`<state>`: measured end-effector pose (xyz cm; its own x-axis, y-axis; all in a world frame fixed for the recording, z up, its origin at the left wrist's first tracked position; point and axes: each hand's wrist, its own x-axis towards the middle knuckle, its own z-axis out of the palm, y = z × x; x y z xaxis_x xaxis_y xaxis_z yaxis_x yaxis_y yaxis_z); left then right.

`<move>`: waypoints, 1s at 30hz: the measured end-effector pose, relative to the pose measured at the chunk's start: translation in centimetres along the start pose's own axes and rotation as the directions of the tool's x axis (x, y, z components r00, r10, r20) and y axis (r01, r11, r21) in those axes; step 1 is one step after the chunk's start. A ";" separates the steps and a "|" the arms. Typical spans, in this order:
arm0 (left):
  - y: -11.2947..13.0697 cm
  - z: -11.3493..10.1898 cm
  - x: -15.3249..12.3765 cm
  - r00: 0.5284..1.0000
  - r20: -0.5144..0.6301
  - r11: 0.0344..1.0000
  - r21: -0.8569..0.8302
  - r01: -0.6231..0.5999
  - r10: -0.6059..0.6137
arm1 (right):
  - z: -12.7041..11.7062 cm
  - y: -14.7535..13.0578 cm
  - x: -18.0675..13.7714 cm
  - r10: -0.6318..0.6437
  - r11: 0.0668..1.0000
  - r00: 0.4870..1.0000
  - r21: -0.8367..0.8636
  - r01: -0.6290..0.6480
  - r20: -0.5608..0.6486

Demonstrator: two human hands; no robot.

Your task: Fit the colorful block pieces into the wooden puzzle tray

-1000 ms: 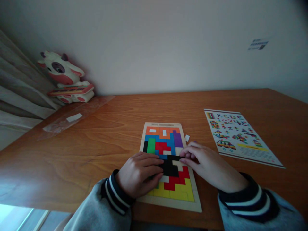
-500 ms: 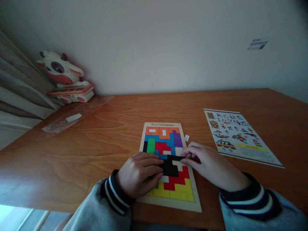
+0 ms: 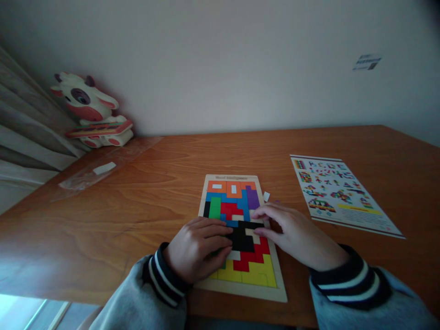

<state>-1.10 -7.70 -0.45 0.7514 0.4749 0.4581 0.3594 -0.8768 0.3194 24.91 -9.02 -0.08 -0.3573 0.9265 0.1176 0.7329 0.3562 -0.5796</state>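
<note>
A wooden puzzle board lies on the table, filled with coloured block pieces and showing some bare cells. My left hand rests flat over its left side, fingers stretched out, their tips at the black pieces. Across the right edge reaches my right hand. Its thumb and index finger are apart, close to the right end of the black area, with nothing seen between them. Red pieces and yellow pieces fill the lower part. What lies beneath my left palm is hidden.
A small white piece lies beside the board's upper right edge. To the right is a printed pattern sheet. Clear plastic wrapping sits at the left, and a toy cow with a keyboard stands against the wall.
My right thumb and index finger have spread apart, off the end of the black piece, and the index finger has moved slightly left. My left hand has stayed in place.
</note>
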 end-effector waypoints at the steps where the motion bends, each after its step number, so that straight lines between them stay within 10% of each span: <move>1: 0.0 0.0 0.0 1.000 0.003 1.000 0.001 0.000 0.000 | 0.1 -0.1 0.0 0.017 1.000 1.000 0.025 -0.017 0.001; 12: 0.1 0.0 0.0 1.000 -0.005 1.000 0.013 -0.017 0.017 | 0.6 -0.2 0.3 0.091 0.984 0.994 0.146 -0.098 0.053; 30: 0.0 0.1 -0.2 1.000 0.010 1.000 0.002 -0.006 0.006 | -0.2 -1.0 -0.3 -0.180 0.941 0.984 -0.292 0.174 0.007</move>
<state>-1.18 -7.80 -0.66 0.7587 0.4690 0.4520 0.3563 -0.8797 0.3148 24.44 -9.66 0.62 -0.4871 0.8465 0.2147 0.7960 0.5315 -0.2896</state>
